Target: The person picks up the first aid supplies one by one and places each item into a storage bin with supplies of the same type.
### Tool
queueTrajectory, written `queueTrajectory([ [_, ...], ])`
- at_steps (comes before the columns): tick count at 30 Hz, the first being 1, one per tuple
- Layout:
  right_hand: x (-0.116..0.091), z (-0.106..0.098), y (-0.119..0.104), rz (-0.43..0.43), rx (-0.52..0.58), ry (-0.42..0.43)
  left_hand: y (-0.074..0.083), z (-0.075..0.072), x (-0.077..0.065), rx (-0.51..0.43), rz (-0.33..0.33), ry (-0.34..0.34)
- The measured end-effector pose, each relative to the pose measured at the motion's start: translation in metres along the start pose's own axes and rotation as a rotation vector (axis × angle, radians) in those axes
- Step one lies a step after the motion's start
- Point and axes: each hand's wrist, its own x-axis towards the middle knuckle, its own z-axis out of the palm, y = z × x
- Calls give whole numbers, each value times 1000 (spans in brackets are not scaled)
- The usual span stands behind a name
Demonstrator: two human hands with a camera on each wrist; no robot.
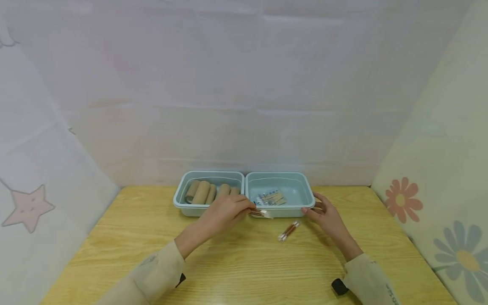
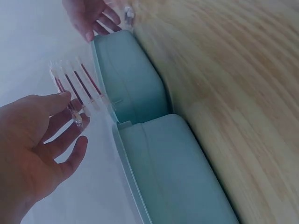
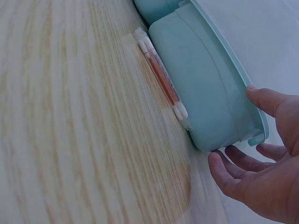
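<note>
My left hand pinches a clear packet of cotton swabs with reddish-brown sticks between thumb and fingers. In the head view this packet is at the front rim of the right-hand light blue plastic box. My right hand holds that box at its right front corner. In the right wrist view the thumb is on the rim and the fingers curl about the lower side. Inside the box lies a clear pack of swabs with pale sticks. Another packet of brown-stick swabs lies on the table before the box.
A second light blue box stands directly left of the first, with several brown cardboard tubes in it. Both boxes are at the back of the wooden table, near a pale cloth backdrop. Patterned side cloths flank the table.
</note>
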Motion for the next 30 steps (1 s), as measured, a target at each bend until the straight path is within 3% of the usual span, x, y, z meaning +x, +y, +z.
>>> queueTrajectory([
  [12, -4, -2, 0, -12, 9, 10, 5, 3, 29, 31, -15, 78],
  [18, -6, -4, 0, -8, 3, 21, 9, 10, 38, 8, -74, 69],
  [23, -6, -4, -2, -8, 4, 20, 10, 13, 43, -57, -124, 99],
  [30, -6, -1, -4, -5, 13, 25, 8, 17, 46, -75, -177, 123],
])
